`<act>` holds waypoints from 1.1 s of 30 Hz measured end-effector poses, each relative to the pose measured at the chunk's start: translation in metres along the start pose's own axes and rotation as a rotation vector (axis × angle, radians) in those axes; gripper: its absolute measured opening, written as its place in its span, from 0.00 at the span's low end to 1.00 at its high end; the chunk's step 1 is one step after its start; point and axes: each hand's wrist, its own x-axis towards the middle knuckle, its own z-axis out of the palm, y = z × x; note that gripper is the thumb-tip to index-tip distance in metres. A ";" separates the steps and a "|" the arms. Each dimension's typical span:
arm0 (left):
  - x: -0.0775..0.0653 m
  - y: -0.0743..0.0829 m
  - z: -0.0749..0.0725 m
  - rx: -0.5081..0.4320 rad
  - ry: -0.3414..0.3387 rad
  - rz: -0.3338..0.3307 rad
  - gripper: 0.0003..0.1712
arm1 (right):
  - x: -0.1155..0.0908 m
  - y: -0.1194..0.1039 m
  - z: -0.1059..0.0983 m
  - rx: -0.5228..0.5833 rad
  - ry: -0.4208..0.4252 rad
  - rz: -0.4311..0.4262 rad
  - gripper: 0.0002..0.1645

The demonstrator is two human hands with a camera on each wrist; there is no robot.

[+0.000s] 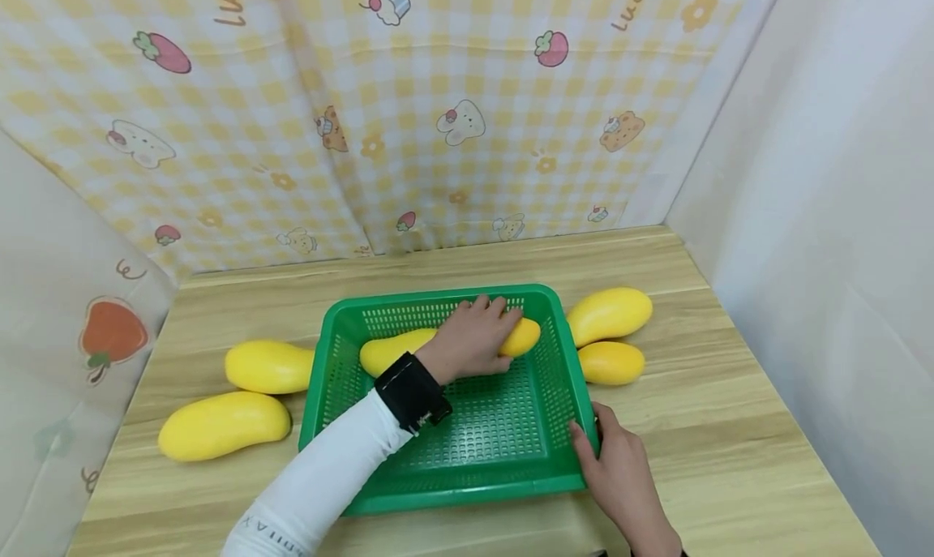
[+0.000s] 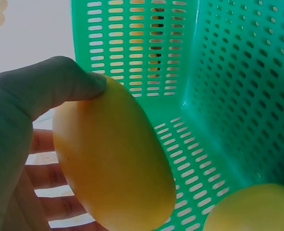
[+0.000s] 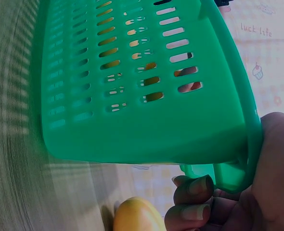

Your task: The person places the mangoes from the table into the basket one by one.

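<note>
A green plastic basket [image 1: 467,486] with slotted walls stands on the table. Inside it, my left hand [image 1: 470,338] grips an orange-yellow mango [image 1: 521,337]; in the left wrist view the thumb lies over the mango [image 2: 115,159] and the fingers are behind it. A longer yellow mango [image 1: 394,350] lies along the basket's far side, partly hidden by my left hand. My right hand [image 1: 620,468] holds the basket's right rim near the front corner, thumb over the inner side. In the right wrist view, curled fingers [image 3: 192,211] show beneath the rim.
Two yellow mangoes, one [image 1: 224,426] nearer and one [image 1: 268,367] farther, lie left of the basket. Two more, a larger one [image 1: 611,314] and a smaller one [image 1: 613,363], lie close to its right wall. A checked patterned cloth [image 1: 452,176] hangs behind the wooden table [image 1: 730,427].
</note>
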 end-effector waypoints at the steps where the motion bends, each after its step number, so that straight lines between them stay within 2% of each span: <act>1: 0.002 0.001 0.001 -0.008 -0.014 -0.009 0.33 | 0.000 0.000 0.000 0.004 0.000 -0.004 0.23; 6: 0.009 0.006 0.008 -0.047 -0.079 -0.033 0.33 | 0.001 0.000 0.000 0.014 0.003 -0.014 0.23; 13: 0.019 0.017 0.019 -0.026 -0.121 -0.027 0.34 | 0.000 0.002 -0.002 0.016 0.000 -0.010 0.24; 22: 0.021 0.016 0.029 -0.014 -0.141 -0.068 0.33 | 0.002 0.001 -0.001 -0.002 0.003 -0.030 0.23; 33: 0.021 0.015 0.040 -0.010 -0.158 -0.099 0.33 | 0.002 0.002 -0.002 -0.003 -0.017 -0.004 0.22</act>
